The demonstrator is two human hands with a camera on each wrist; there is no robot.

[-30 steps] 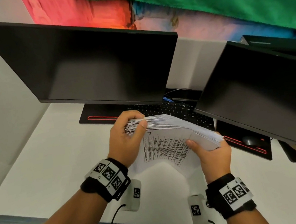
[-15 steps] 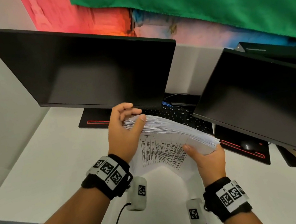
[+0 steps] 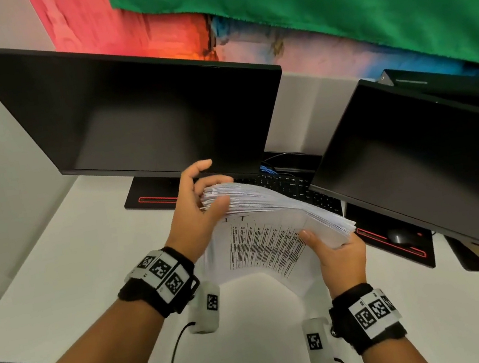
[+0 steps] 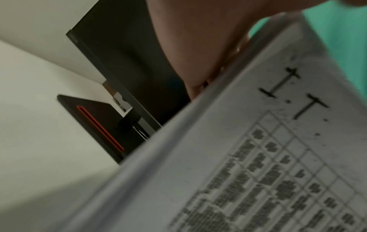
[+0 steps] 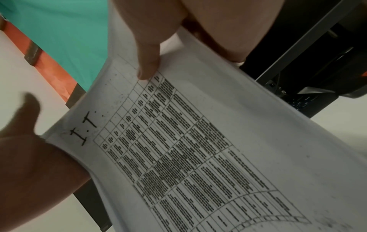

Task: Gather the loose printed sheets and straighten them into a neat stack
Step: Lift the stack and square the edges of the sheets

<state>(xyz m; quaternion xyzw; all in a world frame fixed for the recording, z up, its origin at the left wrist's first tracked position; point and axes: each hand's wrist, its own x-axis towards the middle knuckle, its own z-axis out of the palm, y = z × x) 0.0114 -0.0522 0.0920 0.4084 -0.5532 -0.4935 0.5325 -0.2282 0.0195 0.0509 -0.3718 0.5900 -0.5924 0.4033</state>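
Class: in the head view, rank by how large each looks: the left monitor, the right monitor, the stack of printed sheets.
1. left monitor
2. right monitor, partly cut off by the frame, so its rank below the left one is unsure
3. stack of printed sheets

The head view looks forward and down from above both wrists across the white bench [image 3: 58, 272] toward two dark flat monitors [image 3: 140, 115]. Each wrist view looks up from very close beneath the bowed sheaf of white printed paper sheets [image 4: 258, 157] [image 5: 198, 141] [image 3: 272, 239]. All three views share its table-printed underside.
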